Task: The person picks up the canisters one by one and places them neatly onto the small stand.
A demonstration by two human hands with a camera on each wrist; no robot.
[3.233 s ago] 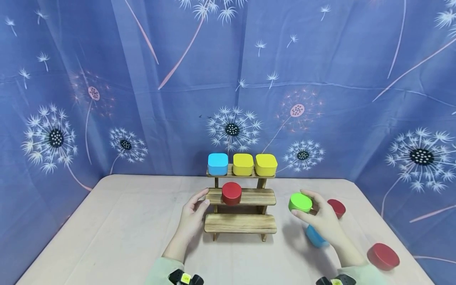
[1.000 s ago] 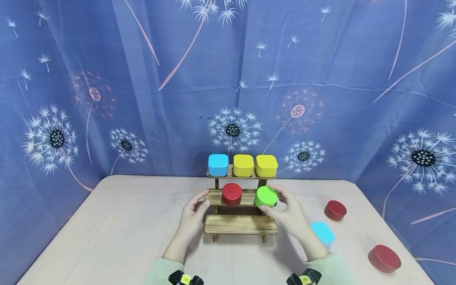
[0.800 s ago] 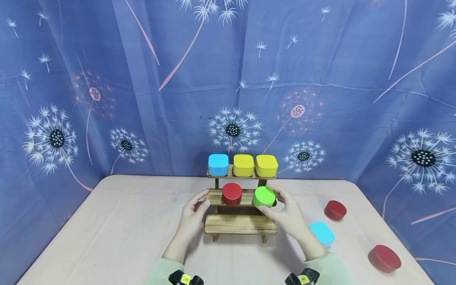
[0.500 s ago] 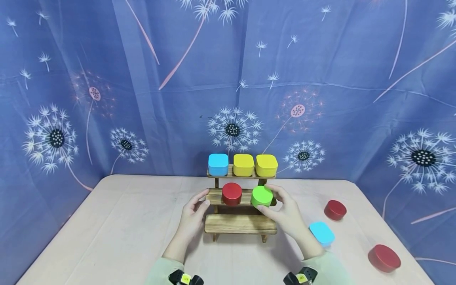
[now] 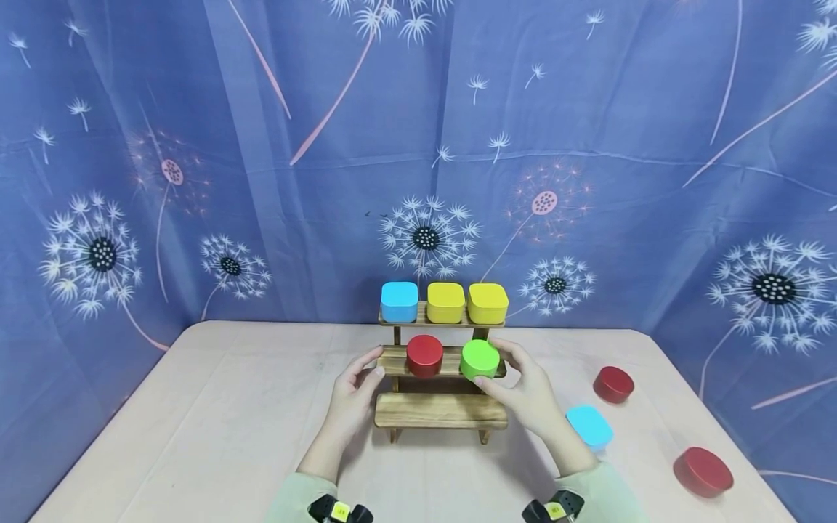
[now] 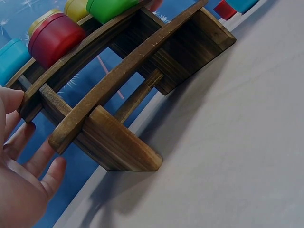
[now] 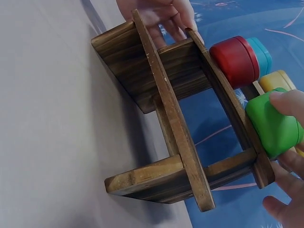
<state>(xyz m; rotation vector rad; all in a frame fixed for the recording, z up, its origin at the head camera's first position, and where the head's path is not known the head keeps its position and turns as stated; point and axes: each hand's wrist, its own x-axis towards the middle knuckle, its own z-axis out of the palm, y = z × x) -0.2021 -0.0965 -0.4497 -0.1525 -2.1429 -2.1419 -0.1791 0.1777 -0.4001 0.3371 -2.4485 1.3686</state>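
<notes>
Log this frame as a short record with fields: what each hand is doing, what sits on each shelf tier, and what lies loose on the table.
left hand: rests against the left end of the wooden shelf, middle tier
right hand: grips the green tin on the middle tier
top tier: blue square tin, two yellow square tins
middle tier: red round tin left of the green tin
bottom tier: bare
table, right side: blue tin, two red tins
</notes>
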